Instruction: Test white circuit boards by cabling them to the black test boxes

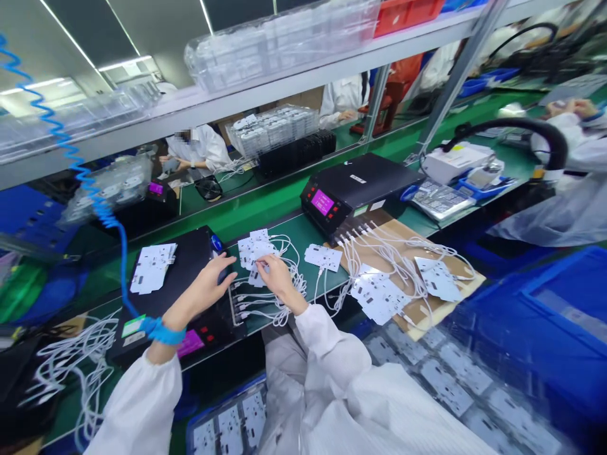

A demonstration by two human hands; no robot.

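Observation:
My left hand (208,283), with a blue wrist strap (165,331) on its wrist, is over the edge of a black box (190,253). Its fingers are stretched apart and hold nothing. My right hand (276,277) pinches a white circuit board (257,275) at its edge, among several overlapping white boards (251,249) on the green bench. White cables (263,303) run from the box's side ports and curl under and beside my right hand. A blue object (216,242) on the box is partly behind my left fingers.
White boards (150,268) lie on the black box. To the right, a second black box (360,183) with a pink screen has cables leading to boards on cardboard (403,237). Trays of boards (241,420) are below the bench edge. A coiled blue cord (90,183) hangs at left; co-workers sit opposite.

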